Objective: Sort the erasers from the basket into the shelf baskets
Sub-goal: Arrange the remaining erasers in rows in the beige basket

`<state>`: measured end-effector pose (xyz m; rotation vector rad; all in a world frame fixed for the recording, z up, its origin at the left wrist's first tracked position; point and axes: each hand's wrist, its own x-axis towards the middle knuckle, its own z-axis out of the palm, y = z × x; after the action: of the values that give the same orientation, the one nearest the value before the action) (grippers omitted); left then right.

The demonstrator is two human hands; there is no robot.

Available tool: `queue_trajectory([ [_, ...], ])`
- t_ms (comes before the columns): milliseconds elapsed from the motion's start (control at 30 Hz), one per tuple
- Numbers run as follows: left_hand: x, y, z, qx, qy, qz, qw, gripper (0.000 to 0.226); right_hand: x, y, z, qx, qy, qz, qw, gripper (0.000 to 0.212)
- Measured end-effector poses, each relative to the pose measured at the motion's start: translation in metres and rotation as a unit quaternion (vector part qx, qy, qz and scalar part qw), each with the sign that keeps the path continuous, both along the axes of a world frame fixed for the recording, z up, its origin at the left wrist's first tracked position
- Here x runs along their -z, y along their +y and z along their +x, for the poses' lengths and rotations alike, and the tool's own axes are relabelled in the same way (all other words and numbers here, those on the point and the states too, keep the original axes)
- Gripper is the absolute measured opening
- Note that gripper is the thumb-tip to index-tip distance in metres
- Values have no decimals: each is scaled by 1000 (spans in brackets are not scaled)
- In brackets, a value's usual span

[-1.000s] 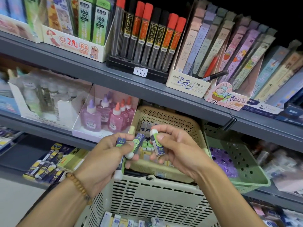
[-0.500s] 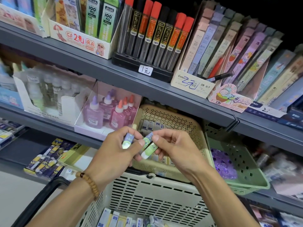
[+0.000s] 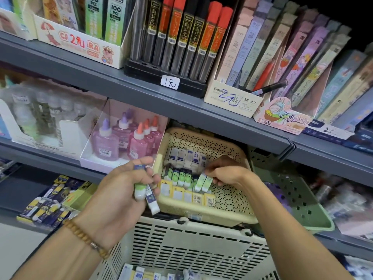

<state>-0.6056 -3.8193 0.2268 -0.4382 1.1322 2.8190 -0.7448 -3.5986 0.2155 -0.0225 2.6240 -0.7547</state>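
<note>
The right hand [image 3: 226,172] pinches two green erasers [image 3: 203,182] into their matching row in the beige shelf basket [image 3: 232,203], while the left hand [image 3: 121,190] grips spare erasers [image 3: 144,191] as a ready supply.

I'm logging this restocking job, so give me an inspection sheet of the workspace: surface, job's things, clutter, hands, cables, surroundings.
Surface: grey shelf, tiered, stocked along its length.
Job's things: beige basket on the shelf holds rows of erasers; white basket below holds more.
Clutter: black pen lying loose across a lead box.
Hands: left hand grips two erasers, one green, one blue; right hand pinches green erasers at the beige basket's middle row.
Cables: nothing seen.
Surroundings: glue bottles left of the beige basket, green basket right of it, lead tubes above.
</note>
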Motion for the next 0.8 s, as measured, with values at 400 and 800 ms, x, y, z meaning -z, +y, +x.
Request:
queue_trajectory([
  [400,-3,3,2,-51,27,56,997,48,16,-17,9,13,64,28,997,15],
  [800,0,2,4,-56,17,64,996,34,-28,-77,116,-165,129,-252,945,12],
])
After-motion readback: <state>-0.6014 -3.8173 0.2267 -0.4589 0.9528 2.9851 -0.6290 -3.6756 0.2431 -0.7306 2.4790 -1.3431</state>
